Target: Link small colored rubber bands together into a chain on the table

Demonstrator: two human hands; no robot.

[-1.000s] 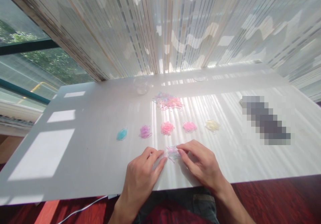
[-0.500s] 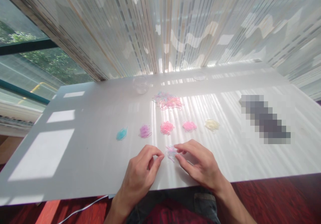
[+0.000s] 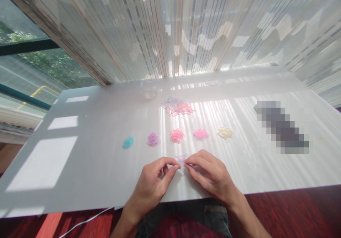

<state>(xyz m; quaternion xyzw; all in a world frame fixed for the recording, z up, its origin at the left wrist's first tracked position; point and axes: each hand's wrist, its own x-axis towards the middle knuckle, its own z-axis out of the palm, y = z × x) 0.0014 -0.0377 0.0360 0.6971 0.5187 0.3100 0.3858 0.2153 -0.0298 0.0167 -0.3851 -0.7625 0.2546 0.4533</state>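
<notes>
My left hand (image 3: 157, 179) and my right hand (image 3: 210, 170) meet over a small mixed pile of thin bands (image 3: 182, 157) near the table's front edge. Thumb and fingertips of each hand are pinched together; whatever they hold is too small to make out. Beyond them lies a row of small piles: blue (image 3: 128, 142), purple (image 3: 153, 139), deeper pink (image 3: 177, 135), light pink (image 3: 201, 134) and pale yellow (image 3: 225, 133). Behind the row is a larger loose pile of mixed pink, purple and blue bands (image 3: 179, 106).
On the white table (image 3: 101, 174), a clear round container (image 3: 149, 90) stands behind the piles, and a clear round lid (image 3: 212, 80) lies further right. A blurred-out dark object (image 3: 282, 127) lies at the right. A striped curtain (image 3: 181, 28) hangs along the back edge.
My left hand has moved right, toward the small mixed pile. The thumb and fingers of my right hand, apart before, have closed together.
</notes>
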